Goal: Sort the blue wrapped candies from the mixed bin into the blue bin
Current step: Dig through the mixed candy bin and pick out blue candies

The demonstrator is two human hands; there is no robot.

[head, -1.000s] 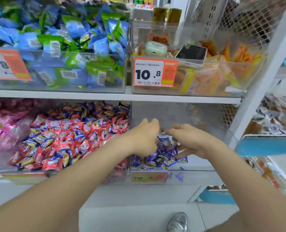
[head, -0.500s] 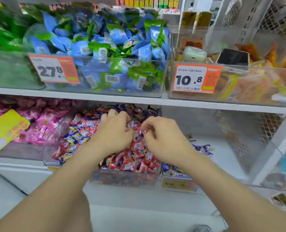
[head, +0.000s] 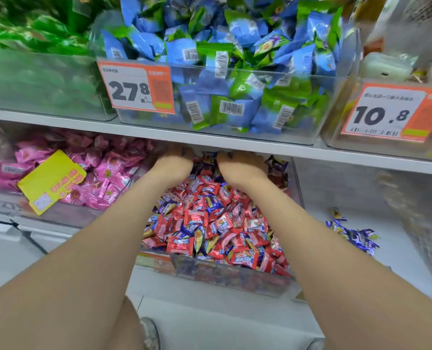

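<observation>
**Both hands deep in the mixed bin**

The mixed bin (head: 225,277) is clear hard plastic, heaped with small pillow-shaped sweets in glossy, crinkled foil, red ones and blue wrapped candies (head: 213,204) jumbled together. Two bare forearms reach straight in, side by side. The left hand (head: 174,165) and right hand (head: 241,170) lie knuckles up at the back of the heap, close together, just under the edge of the white shelf (head: 235,142). Their fingers bend down into the wrappers and the tips are hidden, so I cannot tell whether either holds a sweet. Just to the right stands the blue bin (head: 392,223), see-through too, with a small loose pile of blue sweets (head: 352,236) on its floor. To the left, shiny pink wrappers (head: 103,173) fill another clear tub, a stiff yellow card (head: 50,183) tilted against them
</observation>
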